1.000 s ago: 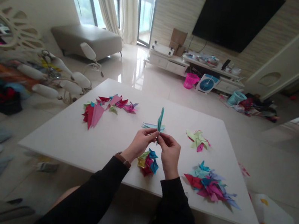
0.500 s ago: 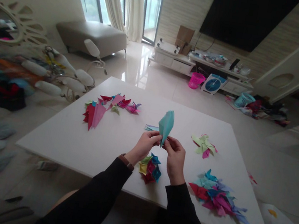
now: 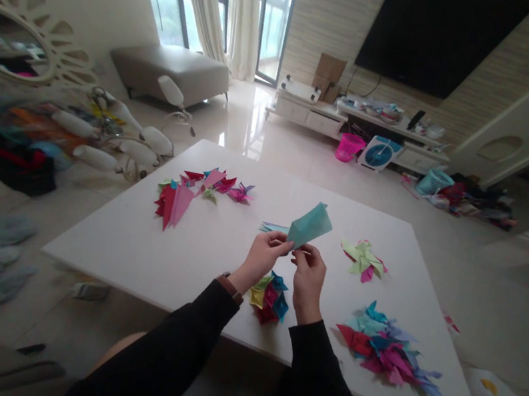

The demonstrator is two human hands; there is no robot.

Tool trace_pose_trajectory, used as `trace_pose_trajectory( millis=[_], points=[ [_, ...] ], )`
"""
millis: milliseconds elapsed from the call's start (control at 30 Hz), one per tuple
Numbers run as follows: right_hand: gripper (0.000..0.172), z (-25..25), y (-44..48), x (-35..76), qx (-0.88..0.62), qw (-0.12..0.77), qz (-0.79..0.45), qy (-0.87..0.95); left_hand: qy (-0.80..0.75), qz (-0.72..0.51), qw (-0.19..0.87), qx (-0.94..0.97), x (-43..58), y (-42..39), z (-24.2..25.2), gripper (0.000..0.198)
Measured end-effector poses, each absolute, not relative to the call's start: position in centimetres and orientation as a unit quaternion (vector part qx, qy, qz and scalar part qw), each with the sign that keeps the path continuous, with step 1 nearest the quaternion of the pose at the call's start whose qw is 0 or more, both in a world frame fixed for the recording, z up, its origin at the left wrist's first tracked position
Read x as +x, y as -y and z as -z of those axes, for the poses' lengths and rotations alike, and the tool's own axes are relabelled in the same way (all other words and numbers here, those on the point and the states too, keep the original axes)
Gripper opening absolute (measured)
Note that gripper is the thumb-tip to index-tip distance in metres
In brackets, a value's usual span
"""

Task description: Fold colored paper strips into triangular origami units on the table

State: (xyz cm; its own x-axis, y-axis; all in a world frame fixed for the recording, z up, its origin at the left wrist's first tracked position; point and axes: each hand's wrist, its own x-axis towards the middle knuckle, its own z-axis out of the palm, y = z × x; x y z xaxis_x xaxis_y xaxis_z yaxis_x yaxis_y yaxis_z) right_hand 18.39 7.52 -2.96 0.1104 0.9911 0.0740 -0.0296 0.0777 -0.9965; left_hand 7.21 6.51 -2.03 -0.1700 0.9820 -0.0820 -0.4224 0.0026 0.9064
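Note:
A teal sheet of folded origami paper is held up above the white table, its wide end tilted to the upper right. My left hand pinches its lower left end between thumb and fingers. Close beside it, the fingers of my right hand are closed at the paper's bottom edge; the exact contact is small and partly hidden. Behind my left hand lie light blue folded papers. Below and between my wrists sits a cluster of small folded paper pieces in yellow, red, blue and green.
On the white table, pink and red folded papers lie at the far left. A pale green and pink paper piece is at the right, with a heap of colourful paper cranes nearer me. A lamp stands beyond the left edge.
The teal paper has turned from upright, narrow and pointed to tilting rightward with a broader face showing. Both hands stay close together at its lower end. The view has shifted slightly.

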Motion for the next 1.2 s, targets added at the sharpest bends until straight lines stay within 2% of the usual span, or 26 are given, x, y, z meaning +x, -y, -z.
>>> trace_pose_trajectory(
  millis=[233,433,600,700,800,900,1067,1200],
  points=[
    [0.027,1.3,-6.4,18.3,-0.471,0.594,-0.496,0.424,-0.479,-0.632,0.460,0.400,6.8,-5.8,0.6,0.023],
    [0.032,-0.2,-5.0,19.2,-0.467,0.623,-0.480,0.404,-0.438,-0.647,0.466,0.415,7.5,-5.1,0.1,0.019],
    [0.035,-1.3,-4.3,20.2,-0.432,0.670,-0.498,0.341,-0.464,-0.636,0.438,0.435,7.3,-4.4,-0.6,0.017],
    [0.043,-1.1,-4.3,20.8,-0.422,0.703,-0.484,0.307,-0.480,-0.599,0.477,0.427,6.6,-4.2,-0.6,0.023],
    [0.046,-0.2,-4.5,21.1,-0.440,0.687,-0.483,0.319,-0.481,-0.579,0.527,0.394,5.8,-4.4,-0.2,0.021],
    [0.040,0.6,-4.8,20.8,-0.448,0.665,-0.502,0.324,-0.458,-0.628,0.530,0.340,4.9,-4.8,0.1,0.014],
    [0.036,1.0,-5.0,19.7,-0.434,0.653,-0.542,0.304,-0.376,-0.676,0.592,0.227,4.1,-5.2,0.3,0.033],
    [0.035,0.9,-4.7,19.4,-0.427,0.639,-0.562,0.305,-0.342,-0.685,0.617,0.183,5.2,-4.7,1.1,0.031]
  ],
)
